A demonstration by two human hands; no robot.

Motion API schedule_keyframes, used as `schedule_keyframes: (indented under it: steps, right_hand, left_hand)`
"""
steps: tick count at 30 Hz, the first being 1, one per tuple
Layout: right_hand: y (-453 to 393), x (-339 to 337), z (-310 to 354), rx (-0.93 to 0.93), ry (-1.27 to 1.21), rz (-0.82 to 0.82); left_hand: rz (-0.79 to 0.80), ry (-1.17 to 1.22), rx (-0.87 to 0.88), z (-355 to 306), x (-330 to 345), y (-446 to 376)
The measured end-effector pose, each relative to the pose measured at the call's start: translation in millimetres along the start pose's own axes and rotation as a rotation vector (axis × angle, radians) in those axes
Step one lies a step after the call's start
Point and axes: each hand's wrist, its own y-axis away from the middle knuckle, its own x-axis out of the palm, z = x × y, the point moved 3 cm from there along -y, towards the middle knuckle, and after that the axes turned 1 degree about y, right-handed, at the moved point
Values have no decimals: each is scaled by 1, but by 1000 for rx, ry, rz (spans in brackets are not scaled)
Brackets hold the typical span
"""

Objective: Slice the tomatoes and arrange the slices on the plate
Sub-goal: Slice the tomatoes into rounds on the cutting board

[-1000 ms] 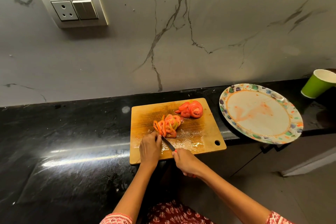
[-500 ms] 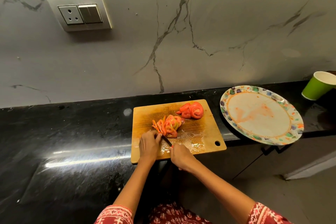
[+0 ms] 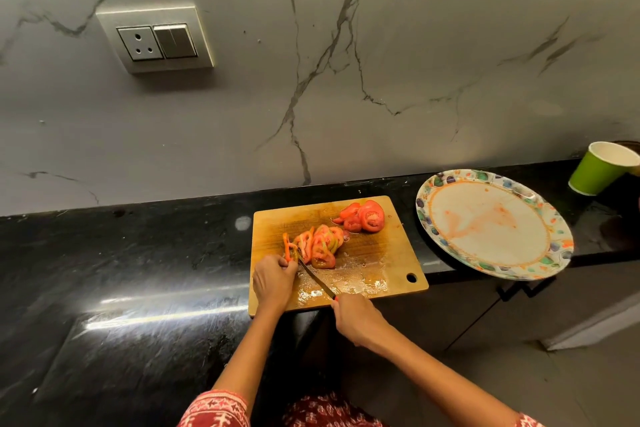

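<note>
Change: since the earlier frame I see my right hand (image 3: 358,321) drawn back toward me, so more of the knife (image 3: 316,279) blade shows.
Left hand (image 3: 273,279): fingers curled, pinching the tomato end (image 3: 290,252) on the cutting board (image 3: 375,255).
Right hand: clenched around the knife handle, the tip beside the left fingertips.
Tomato slices (image 3: 320,244): fanned mid-board, touching the held piece.
Second pile (image 3: 367,217): at the far right corner.
Plate (image 3: 450,184): on the tabletop (image 3: 138,253) right of the board, smeared, no slices.
Cup (image 3: 599,168): green, beyond the plate.
</note>
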Motion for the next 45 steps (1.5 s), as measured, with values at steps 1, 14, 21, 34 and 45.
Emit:
schedule_keyframes:
  steps: [1,14,21,34,45]
  right_hand:
    - [-1,3,1,5,-5,0]
    - [-13,5,21,29,-50,-79]
    - [-27,0,38,34,-54,-105]
    - [-33,4,52,111,-17,-80]
    - [-6,9,32,92,23,-35]
  left_hand:
    - [5,11,-6,1,0,1]
    - [84,107,-172,-8,-9,-11]
    - [80,101,-199,0,-8,-15]
    - [153,-225,151,-4,-8,-18]
    - [33,-286,166,-6,-6,-9]
